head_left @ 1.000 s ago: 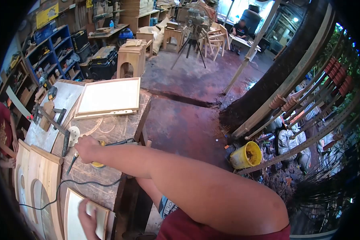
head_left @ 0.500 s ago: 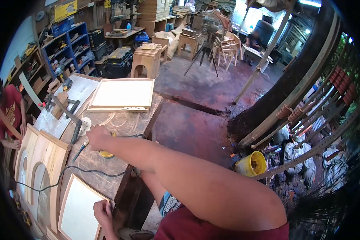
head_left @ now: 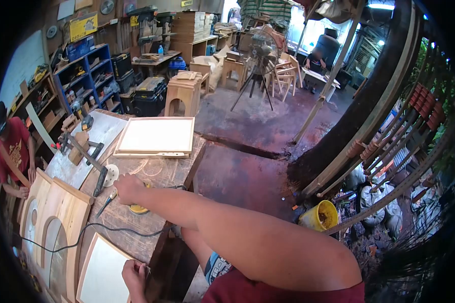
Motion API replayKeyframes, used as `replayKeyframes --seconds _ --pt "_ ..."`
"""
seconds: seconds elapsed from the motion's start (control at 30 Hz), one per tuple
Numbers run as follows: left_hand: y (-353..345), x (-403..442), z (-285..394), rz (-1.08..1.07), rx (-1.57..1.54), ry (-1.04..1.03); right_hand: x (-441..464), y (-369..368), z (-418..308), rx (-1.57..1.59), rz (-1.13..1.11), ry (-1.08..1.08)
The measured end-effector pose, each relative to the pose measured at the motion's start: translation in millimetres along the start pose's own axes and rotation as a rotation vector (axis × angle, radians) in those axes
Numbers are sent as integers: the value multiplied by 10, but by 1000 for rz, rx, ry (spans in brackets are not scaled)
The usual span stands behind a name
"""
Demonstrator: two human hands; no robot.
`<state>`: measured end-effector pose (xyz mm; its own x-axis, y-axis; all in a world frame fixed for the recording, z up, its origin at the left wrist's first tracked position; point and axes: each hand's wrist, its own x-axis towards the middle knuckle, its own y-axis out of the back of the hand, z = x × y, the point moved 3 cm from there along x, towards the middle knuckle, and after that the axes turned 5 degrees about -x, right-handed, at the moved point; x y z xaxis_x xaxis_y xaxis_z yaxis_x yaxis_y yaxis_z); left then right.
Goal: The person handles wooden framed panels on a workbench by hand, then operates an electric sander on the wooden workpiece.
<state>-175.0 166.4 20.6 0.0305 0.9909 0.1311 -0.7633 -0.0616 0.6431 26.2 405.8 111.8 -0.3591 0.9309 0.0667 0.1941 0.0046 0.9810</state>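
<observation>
My right hand (head_left: 130,189) reaches across the workbench (head_left: 159,174), fingers curled downward beside a hand tool with a pale handle and dark shaft (head_left: 106,203). What lies inside those fingers is hidden. A yellow power tool (head_left: 138,208) shows partly beneath my wrist, and a white perforated disc (head_left: 110,175) lies just beyond my knuckles. Lower down, my left hand (head_left: 134,278) pinches at the corner of a wood-framed white panel (head_left: 100,270); something small there is too unclear to name. A second framed panel (head_left: 156,135) rests on the far end of the bench.
A dark cord (head_left: 131,231) crosses the bench. Arched wooden pieces (head_left: 60,207) and a clamp (head_left: 92,159) lie left. Another person in a red shirt (head_left: 16,151) stands there. A yellow bucket (head_left: 318,214) is on the floor at right; a tripod fan (head_left: 260,55) stands farther back.
The view has tilted slightly, so the bench and everything on it sit lower in the picture. Both hands keep about the same places relative to the tools and panel.
</observation>
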Motion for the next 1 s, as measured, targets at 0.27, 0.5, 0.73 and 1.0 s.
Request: replayKeyframes --seconds 0.27,0.5,0.73,1.0 --pt "-17 69 55 -31 77 56 -19 54 -36 -15 -50 -18" --pt "-47 44 14 25 30 32 8 10 5 -12 -27 -5" --pt "-18 25 -8 2 4 39 -26 25 -19 15 0 -13" --pt "-64 84 -103 -33 8 77 -57 88 -24 24 15 -9"
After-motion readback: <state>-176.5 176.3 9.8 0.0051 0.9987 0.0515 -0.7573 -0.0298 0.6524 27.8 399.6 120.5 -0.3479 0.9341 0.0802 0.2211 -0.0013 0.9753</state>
